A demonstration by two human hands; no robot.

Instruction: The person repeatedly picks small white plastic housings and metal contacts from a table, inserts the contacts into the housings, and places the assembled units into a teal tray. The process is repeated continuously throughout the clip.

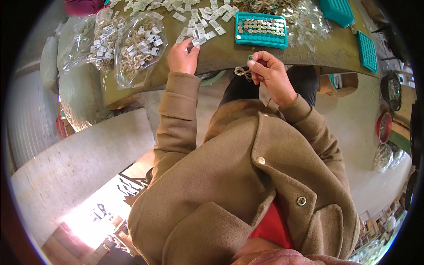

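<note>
My left hand (182, 58) rests at the near edge of a loose pile of white plastic cases (216, 27), thumb and forefinger apart with the tips against the closest pieces. Between the thumb and fingers of my right hand (271, 73) is a small green circuit board (250, 57). A looped bundle of thin pale wire (240, 71) hangs beside those fingers and seems joined to the board. Just beyond this hand lies a teal tray (261, 43), with rows of round silver pieces in part of its holes.
Clear plastic bags (140, 53) of wired white parts lie at the table's left. Thin transparent pieces (309, 26) are scattered right of the tray. More teal trays (367, 52) stand at the far right. The table's near edge (304, 62) curves above my lap.
</note>
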